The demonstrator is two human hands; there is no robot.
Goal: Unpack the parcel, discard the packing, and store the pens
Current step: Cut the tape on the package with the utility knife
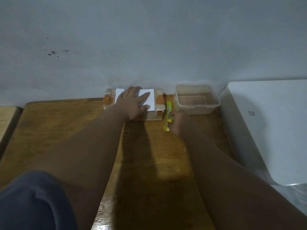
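Note:
A flat parcel (158, 101) wrapped in clear tape, with a white label and orange patches at both ends, lies at the far edge of the wooden table (66, 123) against the wall. My left hand (132, 103) lies flat on top of it, fingers spread. Just right of the parcel, my right hand (177, 122) grips a yellow-green utility knife (168, 112) that points away from me along the parcel's right end. No pens are visible.
A clear plastic container (197, 99) stands right of the knife, near the wall. A large white box-like object (272, 128) borders the table on the right. A grey wall rises behind. A dark blue sleeve or knee (31, 201) fills the lower left.

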